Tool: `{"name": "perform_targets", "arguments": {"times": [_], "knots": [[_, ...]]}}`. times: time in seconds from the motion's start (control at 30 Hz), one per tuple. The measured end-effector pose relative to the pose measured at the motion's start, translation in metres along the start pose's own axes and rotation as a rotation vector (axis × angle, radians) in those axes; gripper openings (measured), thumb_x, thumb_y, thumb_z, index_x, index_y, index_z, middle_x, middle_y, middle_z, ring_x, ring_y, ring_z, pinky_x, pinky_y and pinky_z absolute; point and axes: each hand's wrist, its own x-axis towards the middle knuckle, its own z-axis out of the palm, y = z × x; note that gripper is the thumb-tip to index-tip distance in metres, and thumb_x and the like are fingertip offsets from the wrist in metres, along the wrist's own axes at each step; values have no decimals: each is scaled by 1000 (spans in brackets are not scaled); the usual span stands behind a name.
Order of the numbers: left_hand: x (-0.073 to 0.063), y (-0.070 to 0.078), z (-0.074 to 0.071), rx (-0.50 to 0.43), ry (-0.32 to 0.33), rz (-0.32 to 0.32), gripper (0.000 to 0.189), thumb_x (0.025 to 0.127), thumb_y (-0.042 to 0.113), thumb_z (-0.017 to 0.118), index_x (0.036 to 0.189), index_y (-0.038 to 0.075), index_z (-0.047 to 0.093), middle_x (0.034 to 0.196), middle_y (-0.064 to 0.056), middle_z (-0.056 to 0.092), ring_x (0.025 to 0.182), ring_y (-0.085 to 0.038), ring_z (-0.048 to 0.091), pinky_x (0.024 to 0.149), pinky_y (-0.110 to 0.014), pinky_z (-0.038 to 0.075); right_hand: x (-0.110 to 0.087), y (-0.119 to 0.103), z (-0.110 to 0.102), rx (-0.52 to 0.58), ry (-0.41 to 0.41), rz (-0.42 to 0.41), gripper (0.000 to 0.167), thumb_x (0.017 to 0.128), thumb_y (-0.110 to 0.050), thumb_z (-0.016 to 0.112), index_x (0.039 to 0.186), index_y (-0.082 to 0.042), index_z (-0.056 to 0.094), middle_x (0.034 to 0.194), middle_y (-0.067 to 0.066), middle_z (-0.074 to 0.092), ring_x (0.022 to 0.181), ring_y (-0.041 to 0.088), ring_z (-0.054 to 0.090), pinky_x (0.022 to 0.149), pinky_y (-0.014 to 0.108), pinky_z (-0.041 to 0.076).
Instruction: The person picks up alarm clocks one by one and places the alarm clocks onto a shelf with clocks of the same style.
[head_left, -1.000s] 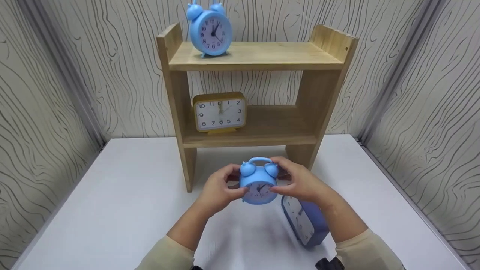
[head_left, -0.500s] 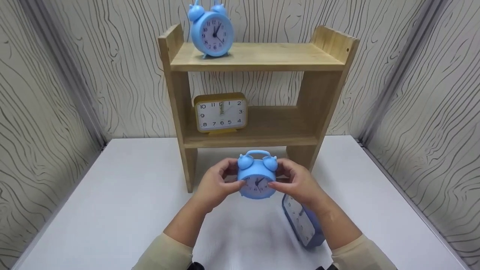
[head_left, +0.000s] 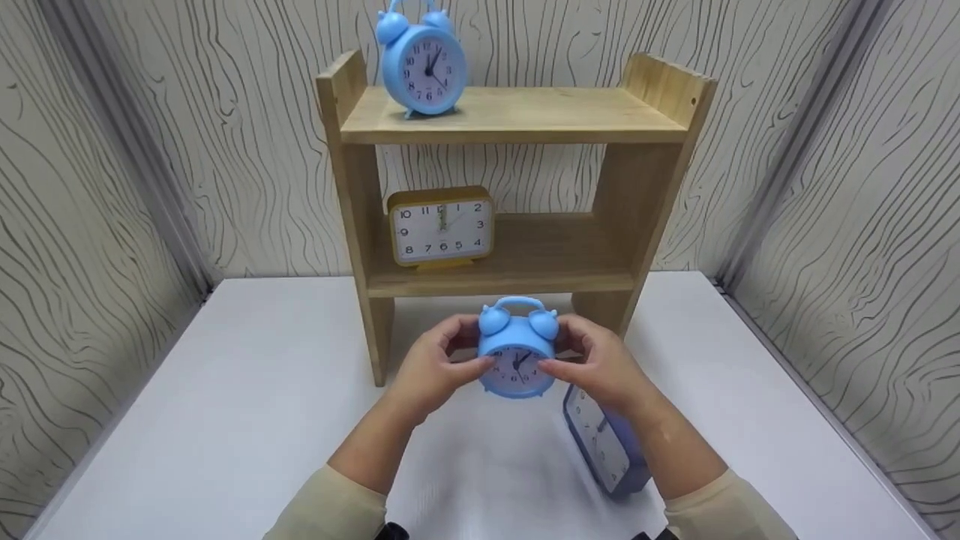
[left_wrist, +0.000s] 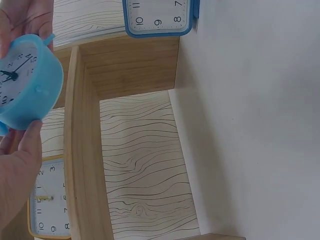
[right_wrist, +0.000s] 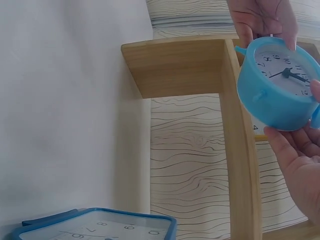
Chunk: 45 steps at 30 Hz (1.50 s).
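2 thumbs partly hide the dial of the held clock

white tabletop bounded by pale wall panels with wood-grain lines. grey strips line the corners. wooden shelf unit stands upright on tabletop.

Shelf unit on tabletop. Upper clock on top board, left end; second clock on lower board, left end. Held clock before shelf unit, between left hand and right hand. Fourth clock on tabletop, right of held clock.
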Motion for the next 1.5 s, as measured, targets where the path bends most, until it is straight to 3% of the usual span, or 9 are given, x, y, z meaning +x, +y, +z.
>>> {"name": "perform_targets", "arguments": {"times": [0.2, 0.47, 0.87, 1.17, 1.37, 1.5], "knots": [[0, 2, -2, -61, 24, 82, 50, 79, 29, 71, 122, 12, 52, 116, -2, 56, 109, -18, 53, 90, -31, 47, 2, -13, -11, 29, 44, -3, 45, 80, -21, 70, 118, -4, 53, 104, 11, 58, 96, 23, 58, 84, 35, 51], [-1, 1, -5, -80, 55, 56, 50, 78, 30, 72, 121, 14, 53, 118, -1, 56, 111, -17, 53, 90, -29, 47, 4, -43, -30, 142, 138, 29, 47, 80, -14, 70, 120, 0, 49, 109, 14, 56, 100, 25, 56, 87, 29, 49], [1, -4, -4, -78, 67, 64, 41, 80, 19, 71, 118, 10, 56, 112, -4, 59, 108, -21, 54, 92, -32, 46, 9, -105, -59, 187, 275, -122, 36, 81, -5, 66, 114, 1, 52, 98, 11, 58, 88, 20, 55, 75, 24, 51], [0, -5, -3, -26, 50, 47, 39, 79, 29, 71, 113, 14, 59, 108, -1, 60, 104, -16, 55, 93, -32, 46, 29, -142, -81, 281, 365, -243, 30, 77, -5, 70, 103, -1, 57, 92, 11, 60, 85, 20, 57, 74, 22, 51], [1, -6, -1, -29, 34, 23, 38, 79, 29, 72, 112, 15, 59, 107, 0, 59, 105, -17, 55, 93, -32, 46, 52, -158, -93, 310, 430, -208, 43, 72, -10, 77, 107, 2, 55, 98, 13, 60, 95, 25, 59, 78, 25, 53], [2, -6, 1, -34, 27, 22, 37, 79, 28, 71, 112, 15, 59, 108, 0, 59, 105, -18, 55, 93, -34, 46, 65, -170, -102, 216, 500, -139, 50, 73, -18, 77, 113, 0, 53, 103, 11, 57, 101, 23, 56, 84, 27, 50]]}}
